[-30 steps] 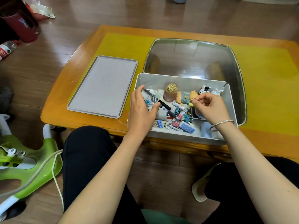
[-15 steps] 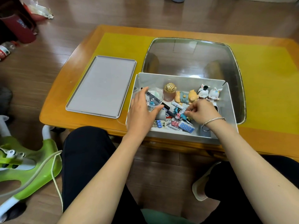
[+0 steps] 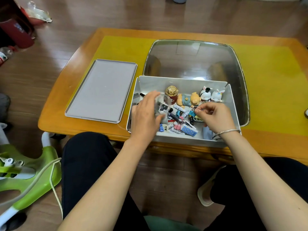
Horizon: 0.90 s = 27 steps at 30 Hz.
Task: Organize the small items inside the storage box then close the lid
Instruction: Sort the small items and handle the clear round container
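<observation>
The grey storage box [image 3: 181, 80] stands open at the table's front edge, with its flat grey lid [image 3: 101, 90] lying to its left. Inside are a gold-capped bottle [image 3: 171, 93], a bear figurine [image 3: 187, 100], two small rabbit figurines [image 3: 211, 95], pens, binder clips and a dotted blue packet [image 3: 190, 130]. My left hand [image 3: 145, 115] is in the box's left part and holds a small clear cup [image 3: 162, 105]. My right hand [image 3: 215, 116] is over the box's right part and pinches a small binder clip [image 3: 195, 110] between thumb and fingertips.
The box sits on a wooden table [image 3: 66, 104] with a yellow mat [image 3: 270, 90] and an oval glass inset [image 3: 196, 59] behind it. A green plastic child's seat [image 3: 25, 174] stands on the floor at the left. My knees are under the table's front edge.
My right hand dipped into the pile of clips, then lifted and moved right with a clip pinched. My left hand stayed at the box's left part on the clear cup.
</observation>
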### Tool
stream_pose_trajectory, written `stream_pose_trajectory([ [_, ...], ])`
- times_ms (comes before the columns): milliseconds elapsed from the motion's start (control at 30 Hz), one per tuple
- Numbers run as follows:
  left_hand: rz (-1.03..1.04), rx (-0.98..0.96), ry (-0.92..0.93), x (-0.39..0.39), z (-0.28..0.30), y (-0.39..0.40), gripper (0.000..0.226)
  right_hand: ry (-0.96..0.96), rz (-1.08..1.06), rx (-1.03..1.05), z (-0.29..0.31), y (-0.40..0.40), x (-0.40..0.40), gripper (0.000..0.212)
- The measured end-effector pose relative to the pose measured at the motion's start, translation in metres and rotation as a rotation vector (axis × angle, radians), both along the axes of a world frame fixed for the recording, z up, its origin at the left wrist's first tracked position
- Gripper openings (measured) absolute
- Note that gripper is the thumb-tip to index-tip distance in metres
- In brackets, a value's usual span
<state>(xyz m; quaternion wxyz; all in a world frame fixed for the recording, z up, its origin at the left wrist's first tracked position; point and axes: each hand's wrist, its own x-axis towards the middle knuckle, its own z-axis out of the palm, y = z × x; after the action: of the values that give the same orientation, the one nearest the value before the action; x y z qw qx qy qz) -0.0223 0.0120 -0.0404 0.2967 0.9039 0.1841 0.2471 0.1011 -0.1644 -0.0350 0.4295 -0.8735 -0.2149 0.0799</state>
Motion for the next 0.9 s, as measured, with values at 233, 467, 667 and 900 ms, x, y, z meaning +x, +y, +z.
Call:
stream_pose_trajectory([
  [233, -0.132, -0.199, 0.027, 0.011, -0.001, -0.013, 0.069, 0.006, 0.015, 0.16, 0.002, -0.001, -0.01, 0.013],
  [467, -0.107, -0.103, 0.096, 0.011, -0.008, -0.01, 0.071, 0.057, -0.052, 0.295, 0.006, 0.0, -0.017, 0.006],
  [667, -0.11, -0.069, 0.126, 0.013, -0.009, -0.012, 0.072, 0.057, 0.015, 0.355, 0.015, 0.012, -0.024, 0.013],
  [900, -0.137, -0.049, 0.151, 0.013, -0.009, -0.012, 0.074, 0.057, 0.112, 0.289, 0.017, 0.027, -0.028, 0.011],
])
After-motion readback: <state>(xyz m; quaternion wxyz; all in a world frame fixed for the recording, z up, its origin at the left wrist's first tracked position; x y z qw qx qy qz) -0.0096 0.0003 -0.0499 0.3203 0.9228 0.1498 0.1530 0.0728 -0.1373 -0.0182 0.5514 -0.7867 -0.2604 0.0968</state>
